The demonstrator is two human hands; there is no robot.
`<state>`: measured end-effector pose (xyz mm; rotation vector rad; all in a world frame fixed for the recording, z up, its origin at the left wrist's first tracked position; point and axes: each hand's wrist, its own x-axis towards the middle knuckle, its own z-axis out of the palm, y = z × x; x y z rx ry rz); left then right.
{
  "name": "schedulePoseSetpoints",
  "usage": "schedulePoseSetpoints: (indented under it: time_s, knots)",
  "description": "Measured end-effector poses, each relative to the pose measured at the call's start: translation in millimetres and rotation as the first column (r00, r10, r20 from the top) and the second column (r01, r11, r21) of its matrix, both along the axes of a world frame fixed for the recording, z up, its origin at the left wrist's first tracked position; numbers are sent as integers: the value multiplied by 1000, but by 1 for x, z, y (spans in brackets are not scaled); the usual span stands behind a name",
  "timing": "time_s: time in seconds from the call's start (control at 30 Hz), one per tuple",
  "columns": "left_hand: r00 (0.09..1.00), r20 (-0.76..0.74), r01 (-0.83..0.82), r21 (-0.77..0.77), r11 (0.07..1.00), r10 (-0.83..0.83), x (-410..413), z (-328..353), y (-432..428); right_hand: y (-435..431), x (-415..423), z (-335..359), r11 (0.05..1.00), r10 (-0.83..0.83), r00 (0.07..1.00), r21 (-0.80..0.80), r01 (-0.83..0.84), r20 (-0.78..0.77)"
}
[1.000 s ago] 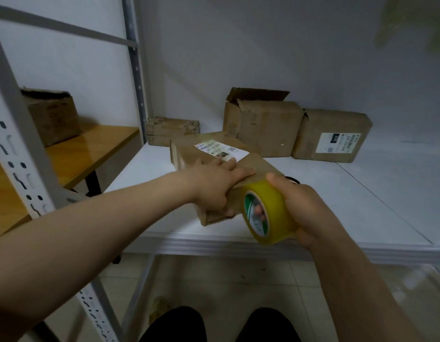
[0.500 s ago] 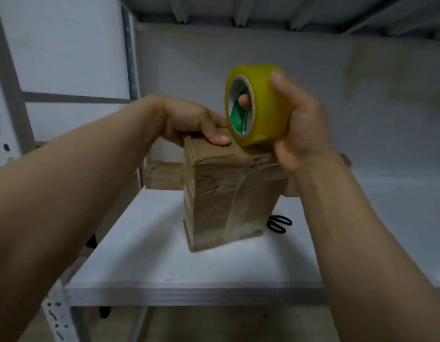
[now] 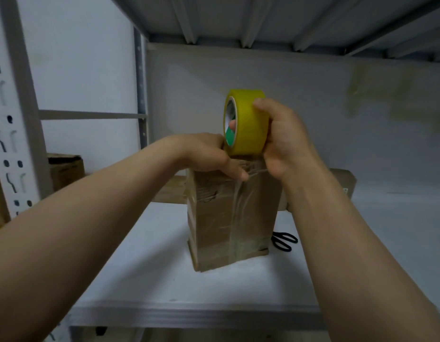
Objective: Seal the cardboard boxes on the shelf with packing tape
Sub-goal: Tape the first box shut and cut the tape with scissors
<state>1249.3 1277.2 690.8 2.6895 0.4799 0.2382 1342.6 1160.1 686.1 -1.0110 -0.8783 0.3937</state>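
Left hand (image 3: pixel 206 156) clamps the top of the cardboard box (image 3: pixel 228 218), thumb down on the front tape strip. The box stands upright on the white shelf (image 3: pixel 152 275). Right hand (image 3: pixel 285 141) grips the yellow tape roll (image 3: pixel 249 122), which touches the box top. Scissors (image 3: pixel 284 241) lie just right of the box.

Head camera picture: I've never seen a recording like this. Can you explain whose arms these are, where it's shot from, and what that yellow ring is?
There is no machine here. A person wears one camera on the head, looking forward and down, so both arms are their own. The left hand holds the top of an upright cardboard box, thumb on its clear tape. The right hand holds a yellow packing tape roll above the box. The box stands on a white shelf, with black scissors beside it.
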Motion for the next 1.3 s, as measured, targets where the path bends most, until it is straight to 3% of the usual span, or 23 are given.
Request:
schedulePoseSetpoints:
  time_s: [0.33, 0.6, 0.77, 0.83, 0.9, 0.97, 1.03, 1.1, 1.17, 1.3]
  knots:
    - [991, -27, -127, 85, 988, 130, 4, 7, 14, -42, -12, -16, 1000, 3, 1000, -9, -3, -28]
    - [1000, -14, -27, -50, 998, 27, 10, 7, 29, -53, -12, -61, 997, -76, 996, -27, 75, -53]
    - [999, -20, -39, -15, 999, 39, 13, 6, 33, -48, -17, -91, 994, -89, 995, -71, 86, -36]
    - [999, 2, -52, 52, 997, 52, 15, 5, 33, -43, -16, -100, 993, -90, 995, -86, 86, -47]
    - [990, 92, -125, 240, 963, 105, 17, 1, 32, -38, -14, -105, 992, -95, 994, -91, 90, -51]
    - [955, 249, -266, 490, 830, 159, 18, -7, 30, -31, -13, -109, 993, -81, 996, -94, 76, -45]
    - [907, 375, -397, 612, 684, 191, 19, -19, 30, -22, -15, -114, 992, -68, 997, -113, 62, -46]
    - [830, 509, -516, 550, 657, 226, 19, -31, 30, -14, -12, -116, 990, -69, 997, -126, 64, -40]
    - [736, 628, -585, 400, 706, 254, 21, -42, 30, -8, -7, -115, 990, -80, 996, -116, 76, -27]
    - [640, 680, -624, 190, 758, 357, 23, -45, 29, -2, 3, -104, 982, -74, 996, -171, 80, 42]
